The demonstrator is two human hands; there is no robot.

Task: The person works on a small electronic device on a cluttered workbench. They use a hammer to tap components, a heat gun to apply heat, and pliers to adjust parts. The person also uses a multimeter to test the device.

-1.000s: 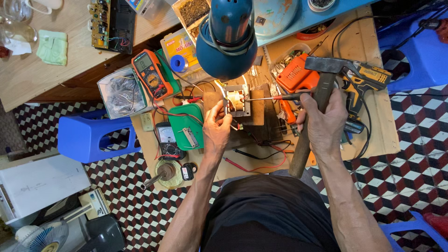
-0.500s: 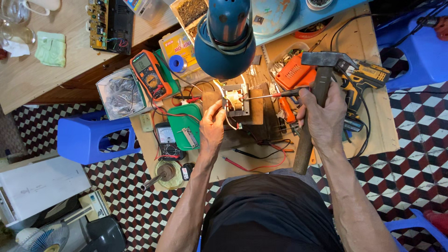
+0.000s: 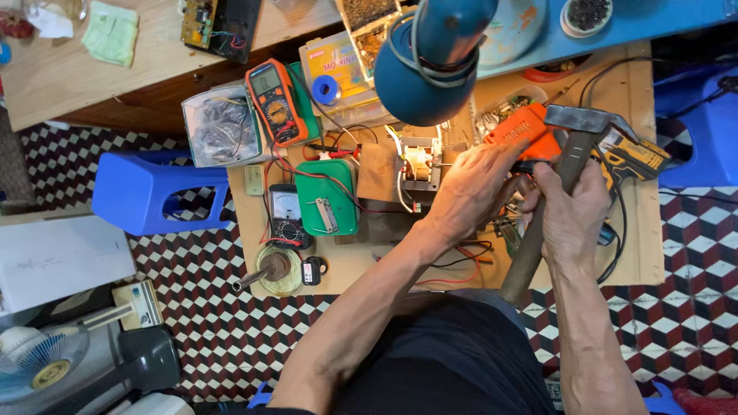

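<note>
My right hand (image 3: 573,211) grips the wooden handle of a steel-headed hammer (image 3: 586,120), held upright over the right side of the low wooden worktable (image 3: 642,253). My left hand (image 3: 477,184) reaches across to it. Its fingertips touch a small dark tool end (image 3: 527,165) by my right thumb, just below an orange tool body (image 3: 523,129). Whether those fingers hold that tool end is hidden. A small transformer (image 3: 419,165) with copper windings sits uncovered just left of my left hand.
A blue lamp shade (image 3: 430,65) hangs over the table's back. An orange multimeter (image 3: 273,100), a green box (image 3: 327,196), a black analogue meter (image 3: 286,211) and loose wires lie to the left. A yellow-black power tool (image 3: 636,154) lies right. Blue stools (image 3: 154,188) flank the table.
My left hand has left the transformer and moved right to meet my right hand. The hammer stays upright in my right hand. The camera view is closer.
</note>
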